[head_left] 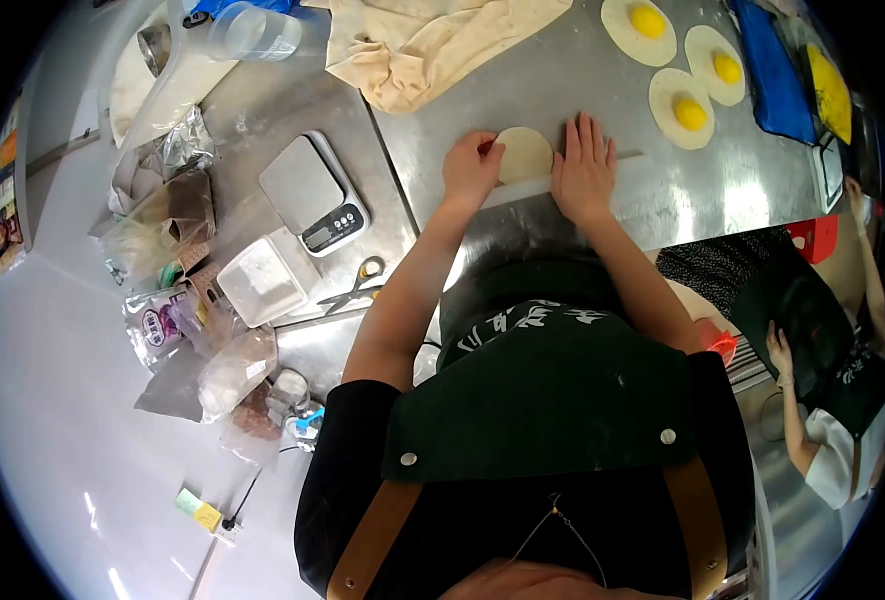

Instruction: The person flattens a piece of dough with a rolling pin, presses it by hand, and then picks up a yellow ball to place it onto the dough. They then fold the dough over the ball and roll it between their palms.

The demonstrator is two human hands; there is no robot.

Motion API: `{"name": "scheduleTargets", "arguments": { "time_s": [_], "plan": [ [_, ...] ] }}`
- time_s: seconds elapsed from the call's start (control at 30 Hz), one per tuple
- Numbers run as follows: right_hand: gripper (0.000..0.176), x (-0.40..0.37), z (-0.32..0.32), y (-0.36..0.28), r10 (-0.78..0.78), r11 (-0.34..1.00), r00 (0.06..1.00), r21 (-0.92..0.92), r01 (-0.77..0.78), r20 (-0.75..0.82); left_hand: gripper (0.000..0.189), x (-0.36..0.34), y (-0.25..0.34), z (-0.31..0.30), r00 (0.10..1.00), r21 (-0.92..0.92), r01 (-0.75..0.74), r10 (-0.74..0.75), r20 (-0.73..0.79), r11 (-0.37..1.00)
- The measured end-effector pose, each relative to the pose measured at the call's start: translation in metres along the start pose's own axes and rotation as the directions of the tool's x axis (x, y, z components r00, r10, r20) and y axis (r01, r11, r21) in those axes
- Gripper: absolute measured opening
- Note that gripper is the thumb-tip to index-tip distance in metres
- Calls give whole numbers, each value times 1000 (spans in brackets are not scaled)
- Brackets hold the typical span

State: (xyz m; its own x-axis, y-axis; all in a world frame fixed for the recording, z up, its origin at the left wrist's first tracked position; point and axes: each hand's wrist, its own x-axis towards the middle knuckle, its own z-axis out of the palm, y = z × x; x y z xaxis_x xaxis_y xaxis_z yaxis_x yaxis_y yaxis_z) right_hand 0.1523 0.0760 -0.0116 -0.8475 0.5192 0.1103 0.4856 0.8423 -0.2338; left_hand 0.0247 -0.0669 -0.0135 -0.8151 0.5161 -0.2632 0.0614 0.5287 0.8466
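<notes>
Toward the left of the steel worktop point(663, 200), plastic bags and foil packets point(178, 150) are seen, with a white tub point(261, 282) and a digital scale point(315, 192) just beside them. A pair of scissors point(355, 285) lies near the tub. A crumpled beige cloth point(433, 40) is spread at the far edge.

The left hand point(473, 168) is held half-curled, fingers bent, against the left rim of a flat dough disc point(525, 153). Whether anything is gripped by it cannot be told. The disc lies on the worktop between the two hands, and a pale rolling pin point(519, 188) is laid just beside it. The right hand point(585, 165) is pressed flat on the pin, fingers spread wide.

Further right, three dough rounds topped with yellow filling balls point(683, 105) are set out, near a blue cloth point(773, 70). At the far right, another person's hand point(780, 350) is seen.
</notes>
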Motion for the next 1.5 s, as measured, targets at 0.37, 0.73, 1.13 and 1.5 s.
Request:
{"name": "scheduleTargets", "arguments": {
  "time_s": [0.37,0.73,1.13,1.5],
  "plan": [
    [56,-27,-10,13,-131,976,991,178,128,5,20,18,28,-3,966,302,-205,142,218,931],
    [38,-34,-49,46,-438,868,895,300,396,86,21,-9,36,-20,948,412,22,-149,280,911],
    [43,16,-12,2,-199,969,979,145,202,-36,23,-13,17,-19,980,282,-23,-34,196,959],
    [51,23,-5,-10,-81,996,996,32,82,-32,25,10,11,-20,986,43,-6,-1,169,999]
  ]
}}
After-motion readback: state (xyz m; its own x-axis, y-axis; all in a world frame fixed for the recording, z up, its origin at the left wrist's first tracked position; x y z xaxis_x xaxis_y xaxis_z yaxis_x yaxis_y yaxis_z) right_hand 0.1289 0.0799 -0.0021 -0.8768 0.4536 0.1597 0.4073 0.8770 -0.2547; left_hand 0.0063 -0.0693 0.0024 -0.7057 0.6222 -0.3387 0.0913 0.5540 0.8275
